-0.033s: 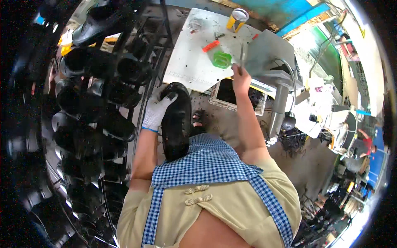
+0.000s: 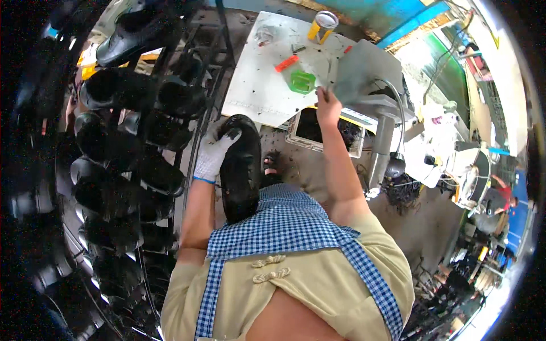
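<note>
White worktable [image 2: 256, 85] upper centre of frame. Your gloved left hand [image 2: 213, 154] clamped black shoe [image 2: 242, 170]; right hand [image 2: 327, 106] pinched thin tool above green tub [image 2: 301, 80]. Keep shoe steady on lap.

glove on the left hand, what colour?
White knit with a blue cuff edge: the glove on the left hand grips the black shoe. Head view, the only one.

You have one black shoe [image 2: 241, 170] under your one gloved hand [image 2: 213, 156], and one bare hand [image 2: 328, 108] raised. On the counter [image 2: 256, 85] sit one green dish [image 2: 301, 81], one orange stick [image 2: 286, 63] and one yellow can [image 2: 322, 26].
</note>
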`<act>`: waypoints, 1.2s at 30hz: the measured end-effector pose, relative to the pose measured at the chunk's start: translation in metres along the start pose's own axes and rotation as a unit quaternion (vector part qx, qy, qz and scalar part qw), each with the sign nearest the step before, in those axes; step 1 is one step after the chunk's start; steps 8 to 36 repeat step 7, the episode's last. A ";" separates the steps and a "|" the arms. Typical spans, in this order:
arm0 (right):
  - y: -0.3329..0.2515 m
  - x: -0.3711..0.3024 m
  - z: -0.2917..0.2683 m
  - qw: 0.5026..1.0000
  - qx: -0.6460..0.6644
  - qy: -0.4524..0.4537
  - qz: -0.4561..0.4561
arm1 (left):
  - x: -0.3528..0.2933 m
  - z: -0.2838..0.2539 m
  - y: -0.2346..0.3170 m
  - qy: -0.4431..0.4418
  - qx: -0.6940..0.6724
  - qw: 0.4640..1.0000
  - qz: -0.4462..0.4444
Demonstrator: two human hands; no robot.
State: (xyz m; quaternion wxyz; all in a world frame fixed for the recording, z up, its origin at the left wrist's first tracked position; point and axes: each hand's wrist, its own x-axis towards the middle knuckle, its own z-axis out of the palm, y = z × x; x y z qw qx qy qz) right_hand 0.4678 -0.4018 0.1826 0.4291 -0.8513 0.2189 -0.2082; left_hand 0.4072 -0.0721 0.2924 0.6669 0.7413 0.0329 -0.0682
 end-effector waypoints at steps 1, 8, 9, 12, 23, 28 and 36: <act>0.008 0.005 0.007 0.997 0.038 -0.024 0.067 | 0.001 -0.001 -0.001 -0.015 -0.010 1.000 0.007; 0.024 0.006 0.018 0.986 -0.126 -0.049 0.095 | -0.001 0.000 0.003 -0.023 -0.096 0.994 -0.039; 0.024 0.006 0.018 0.986 -0.126 -0.049 0.095 | -0.001 0.000 0.003 -0.023 -0.096 0.994 -0.039; 0.024 0.006 0.018 0.986 -0.126 -0.049 0.095 | -0.001 0.000 0.003 -0.023 -0.096 0.994 -0.039; 0.024 0.006 0.018 0.986 -0.126 -0.049 0.095 | -0.001 0.000 0.003 -0.023 -0.096 0.994 -0.039; 0.024 0.006 0.018 0.986 -0.126 -0.049 0.095 | -0.001 0.000 0.003 -0.023 -0.096 0.994 -0.039; 0.024 0.006 0.018 0.986 -0.126 -0.049 0.095 | -0.001 0.000 0.003 -0.023 -0.096 0.994 -0.039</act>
